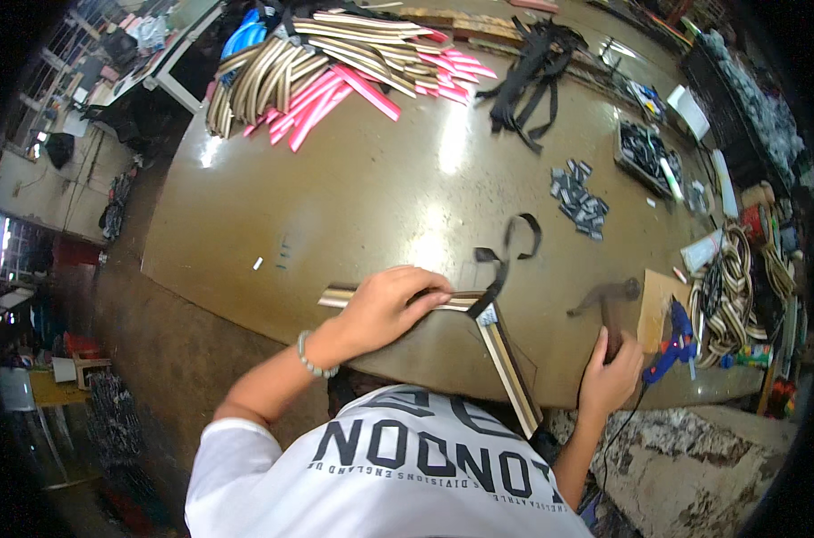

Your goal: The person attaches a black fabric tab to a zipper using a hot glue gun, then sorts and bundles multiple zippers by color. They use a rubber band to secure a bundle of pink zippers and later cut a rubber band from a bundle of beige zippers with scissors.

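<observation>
My left hand (394,305) is closed, thumb and fingers pinching a brown, tan and white striped strap (510,368) at the table's near edge. The strap bends at a corner and runs down toward my shirt. A small grey-white patch marks that corner, where a thin black ribbon (492,291) lies across and curls away over the tabletop. On the right, my right hand (611,372) is wrapped around the handle of a hammer (611,332). Its dark head is slightly blurred and points away from me, apart from the strap.
A blue glue gun (678,345) rests by a cardboard piece (658,305) right of the hammer. Small black-and-grey pieces (579,199) lie farther back, near a filled tray (645,152). Striped straps with pink ends (326,72) and black strips (532,81) are piled at the far side.
</observation>
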The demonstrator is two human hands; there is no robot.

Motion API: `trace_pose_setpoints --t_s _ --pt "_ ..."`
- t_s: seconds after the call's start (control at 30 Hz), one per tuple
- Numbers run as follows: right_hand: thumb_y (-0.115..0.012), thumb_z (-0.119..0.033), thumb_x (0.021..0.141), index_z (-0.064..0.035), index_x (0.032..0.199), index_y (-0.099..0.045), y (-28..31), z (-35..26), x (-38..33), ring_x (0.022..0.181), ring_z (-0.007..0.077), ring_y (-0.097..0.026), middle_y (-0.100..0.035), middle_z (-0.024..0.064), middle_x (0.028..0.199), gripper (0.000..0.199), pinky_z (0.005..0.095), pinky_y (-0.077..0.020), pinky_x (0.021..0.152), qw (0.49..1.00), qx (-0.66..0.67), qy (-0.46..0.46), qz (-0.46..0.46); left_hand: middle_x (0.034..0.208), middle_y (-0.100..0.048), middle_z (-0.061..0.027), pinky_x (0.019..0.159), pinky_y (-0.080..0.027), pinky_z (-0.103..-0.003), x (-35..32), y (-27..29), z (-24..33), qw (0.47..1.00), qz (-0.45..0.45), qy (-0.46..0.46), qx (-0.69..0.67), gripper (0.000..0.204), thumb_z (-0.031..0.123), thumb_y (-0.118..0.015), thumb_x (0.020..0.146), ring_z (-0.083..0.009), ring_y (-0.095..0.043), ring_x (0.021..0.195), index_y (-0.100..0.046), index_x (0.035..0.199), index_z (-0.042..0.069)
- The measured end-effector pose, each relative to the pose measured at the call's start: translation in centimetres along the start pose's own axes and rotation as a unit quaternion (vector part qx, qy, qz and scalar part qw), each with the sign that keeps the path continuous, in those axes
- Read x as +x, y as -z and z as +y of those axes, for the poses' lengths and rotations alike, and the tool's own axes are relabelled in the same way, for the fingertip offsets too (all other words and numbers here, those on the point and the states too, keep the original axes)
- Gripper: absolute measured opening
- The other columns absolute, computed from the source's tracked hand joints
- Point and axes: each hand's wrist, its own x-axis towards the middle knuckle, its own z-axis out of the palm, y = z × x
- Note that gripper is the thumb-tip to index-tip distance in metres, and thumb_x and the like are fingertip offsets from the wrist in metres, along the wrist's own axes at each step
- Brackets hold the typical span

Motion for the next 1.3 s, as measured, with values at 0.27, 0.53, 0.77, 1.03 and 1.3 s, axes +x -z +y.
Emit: trace_pose_setpoints --t_s 0.27,0.53,0.77,1.03,1.3 --pt "-0.061 -0.028 0.089 -0.0013 0.099 -0.058 0.1 -0.2 0.2 0.092 0.0347 -0.055 -0.057 0.0152 0.095 0.029 0.0427 -0.0441 0.076 1.000 0.005 -0.021 -0.020 0.089 -0.069 -0.0070 0.072 -0.050 -0.025 13.8 16.2 -4.5 0.948 0.233 -0.176 0.122 0.018 0.015 -0.064 0.088 -0.0111 -0.064 0.078 -0.069 0.099 0.001" --pt "-0.060 -0.026 0.090 0.0009 0.099 -0.057 0.1 -0.5 0.4 0.091 0.0350 -0.054 -0.056 0.0161 0.095 0.029 0.0426 -0.0440 0.075 1.000 -0.010 -0.010 -0.020 0.125 -0.056 -0.0168 0.100 -0.035 -0.053 20.0 28.7 -17.7 0.755 0.261 0.199 0.568 0.102 0.073 -0.070 0.057 -0.0343 -0.048 0.122 -0.049 0.134 0.010" --pt "-0.060 -0.025 0.090 0.0015 0.101 -0.056 0.1 -0.7 0.4 0.091 0.0350 -0.055 -0.056 0.0162 0.096 0.029 0.0428 -0.0440 0.074 1.000 -0.010 -0.003 -0.020 0.129 -0.049 -0.0276 0.100 -0.028 -0.059 21.6 26.2 -20.1 0.780 0.140 0.226 0.566 0.136 0.086 -0.065 0.043 -0.0367 -0.045 0.124 -0.033 0.139 -0.005" --pt "-0.059 -0.026 0.091 0.0015 0.101 -0.056 0.2 -0.8 0.4 0.091 0.0348 -0.054 -0.055 0.0159 0.095 0.029 0.0430 -0.0442 0.074 1.000 -0.019 -0.002 -0.021 0.120 -0.054 -0.0290 0.102 -0.030 -0.049 21.0 21.3 -20.4 0.819 0.166 0.192 0.515 0.145 0.088 -0.066 0.036 -0.0383 -0.050 0.118 -0.032 0.138 -0.009" --pt "-0.057 -0.028 0.092 0.0017 0.101 -0.056 0.3 -0.8 0.3 0.091 0.0353 -0.054 -0.055 0.0163 0.096 0.031 0.0429 -0.0443 0.075 1.000 -0.014 -0.006 -0.021 0.109 -0.059 -0.0305 0.097 -0.038 -0.046 19.5 19.4 -19.7 0.834 0.189 0.125 0.504 0.116 0.076 -0.069 0.054 -0.0396 -0.056 0.107 -0.044 0.128 -0.010"
